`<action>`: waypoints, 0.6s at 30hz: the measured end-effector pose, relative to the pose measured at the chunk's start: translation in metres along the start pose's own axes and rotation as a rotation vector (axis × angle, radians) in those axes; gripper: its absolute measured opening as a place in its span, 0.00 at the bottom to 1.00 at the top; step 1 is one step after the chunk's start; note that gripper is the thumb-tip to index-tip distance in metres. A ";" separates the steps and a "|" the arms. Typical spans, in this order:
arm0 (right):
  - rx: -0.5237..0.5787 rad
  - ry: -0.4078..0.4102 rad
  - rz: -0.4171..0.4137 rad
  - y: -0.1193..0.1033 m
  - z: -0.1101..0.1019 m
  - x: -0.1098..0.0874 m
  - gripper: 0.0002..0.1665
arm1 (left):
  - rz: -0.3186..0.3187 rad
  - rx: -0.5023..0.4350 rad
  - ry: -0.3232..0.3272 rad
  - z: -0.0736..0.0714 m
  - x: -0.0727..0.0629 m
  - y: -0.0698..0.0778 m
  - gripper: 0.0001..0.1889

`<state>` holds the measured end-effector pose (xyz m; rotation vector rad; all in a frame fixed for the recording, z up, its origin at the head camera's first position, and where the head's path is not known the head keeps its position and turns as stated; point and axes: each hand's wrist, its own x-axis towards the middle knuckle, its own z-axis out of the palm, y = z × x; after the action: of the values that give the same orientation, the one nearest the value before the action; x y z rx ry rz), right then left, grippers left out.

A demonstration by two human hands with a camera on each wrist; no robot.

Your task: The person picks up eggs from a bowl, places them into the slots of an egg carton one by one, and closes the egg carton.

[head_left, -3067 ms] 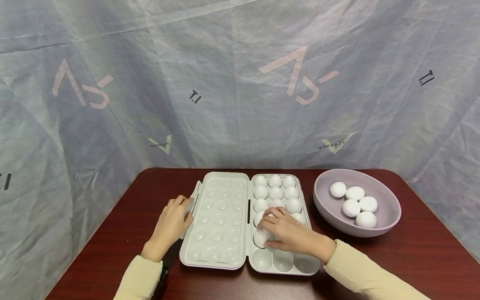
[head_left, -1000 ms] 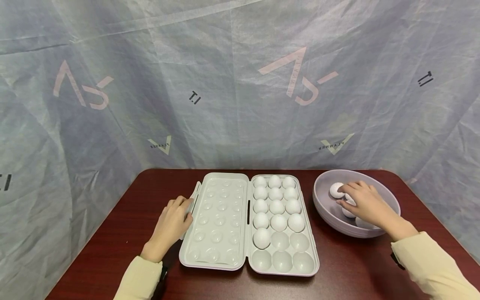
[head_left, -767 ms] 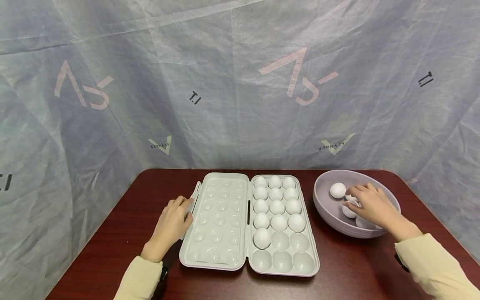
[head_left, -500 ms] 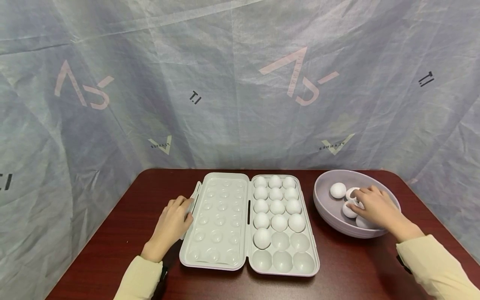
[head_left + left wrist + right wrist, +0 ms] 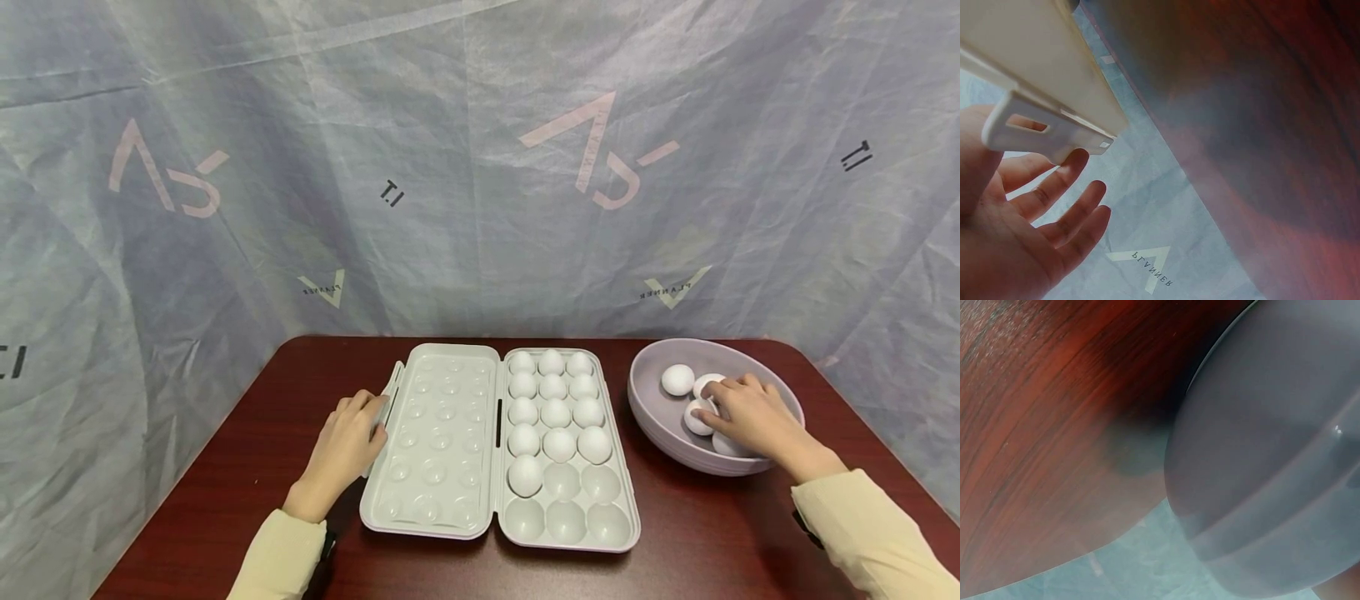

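I'm getting plain white, oval eggs (image 5: 678,380), an off-white, rectangular plastic egg box (image 5: 422,425) and a round lilac-grey bowl (image 5: 651,408). The reddish-brown surface (image 5: 1047,412) is streaked with dark wood grain. The grey-blue cloth backdrop (image 5: 465,242) carries pink, pale yellow-green and black letters (image 5: 566,120); both fabric sleeves (image 5: 276,557) read cream-yellow to me.

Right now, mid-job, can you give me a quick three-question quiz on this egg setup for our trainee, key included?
1. How many places in the egg tray are empty?
2. True or false: the tray's lid is closed.
3. Fill in: the left hand touches a ____, while the right hand reaches into a ____.

Key:
1. Five.
2. False; the lid lies open beside the tray.
3. side flap; bowl.
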<state>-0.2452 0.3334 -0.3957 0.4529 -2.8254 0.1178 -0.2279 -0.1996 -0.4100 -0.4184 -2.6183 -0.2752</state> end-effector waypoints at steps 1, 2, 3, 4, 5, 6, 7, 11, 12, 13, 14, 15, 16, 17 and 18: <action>0.003 -0.003 0.003 0.000 0.000 0.000 0.18 | 0.001 0.001 0.001 0.000 0.000 0.000 0.19; 0.005 -0.006 0.006 0.000 0.000 0.000 0.18 | 0.002 0.001 0.002 0.000 0.000 0.000 0.19; 0.010 -0.010 0.008 0.000 0.000 0.001 0.19 | 0.002 0.001 0.002 0.000 0.000 0.000 0.19; 0.014 -0.014 0.011 0.000 0.000 0.001 0.19 | 0.002 0.000 0.002 0.000 0.001 0.000 0.19; 0.018 -0.017 0.014 0.000 0.000 0.001 0.20 | 0.002 0.000 0.001 0.000 0.001 0.000 0.19; 0.024 -0.023 0.017 0.000 0.000 0.001 0.21 | 0.001 0.000 0.000 0.000 0.001 0.000 0.19; 0.029 -0.027 0.019 0.000 0.000 0.001 0.22 | 0.000 -0.001 -0.001 0.000 0.001 0.000 0.19; 0.053 -0.045 0.030 -0.001 0.001 0.001 0.24 | -0.002 -0.004 -0.004 0.001 0.001 0.000 0.19; 0.059 -0.048 0.032 -0.001 0.002 0.001 0.25 | -0.001 -0.004 -0.004 0.001 0.001 0.000 0.19; 0.062 -0.049 0.032 -0.002 0.002 0.001 0.25 | -0.001 -0.004 -0.005 0.001 0.001 0.000 0.19; 0.067 -0.051 0.032 -0.002 0.002 0.001 0.25 | -0.001 -0.005 -0.005 0.001 0.001 0.000 0.19; 0.070 -0.051 0.032 -0.002 0.003 0.001 0.25 | -0.001 -0.005 -0.005 0.001 0.001 0.000 0.19; 0.073 -0.052 0.032 -0.003 0.003 0.001 0.26 | -0.001 -0.004 -0.006 0.001 0.001 0.000 0.19; 0.077 -0.052 0.030 -0.003 0.004 0.001 0.25 | -0.002 -0.005 -0.006 0.000 0.001 0.000 0.19; 0.080 -0.053 0.027 -0.003 0.004 0.001 0.25 | -0.002 -0.004 -0.007 0.000 0.001 0.000 0.19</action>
<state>-0.2464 0.3296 -0.3990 0.4415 -2.8879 0.2280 -0.2288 -0.1998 -0.4100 -0.4187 -2.6254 -0.2809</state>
